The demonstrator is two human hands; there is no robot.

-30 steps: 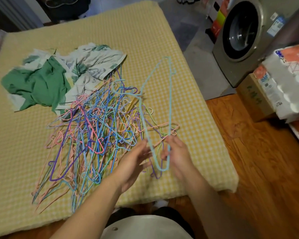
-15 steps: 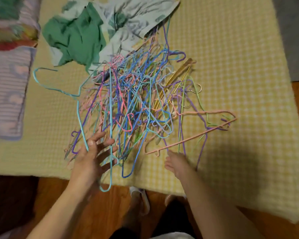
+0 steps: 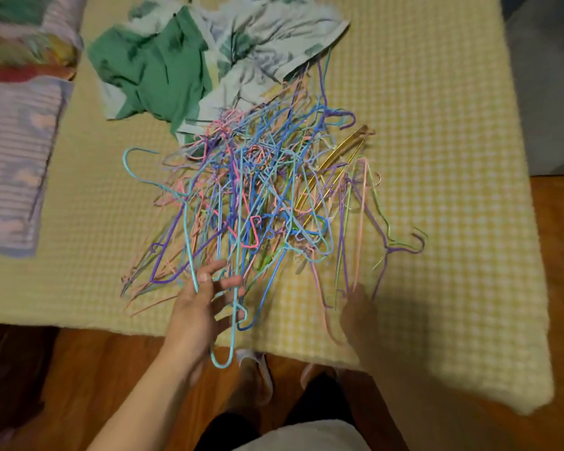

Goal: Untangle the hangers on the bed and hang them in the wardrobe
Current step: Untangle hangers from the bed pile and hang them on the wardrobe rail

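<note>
At the bed's [image 3: 437, 157] near edge, the left hand [image 3: 199, 310] grips a light, springy turquoise wire hanger [image 3: 189, 249] by its bar; the right hand [image 3: 358, 312] reaches for the snag-prone tangled pile of coloured wire hangers [image 3: 267, 196], its grip unclear.

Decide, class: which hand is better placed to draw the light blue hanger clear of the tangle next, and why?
Probably the left hand: the light blue hanger already runs through its fingers at the near edge of the pile of hangers. The right hand sits at the pile's other side.
</note>
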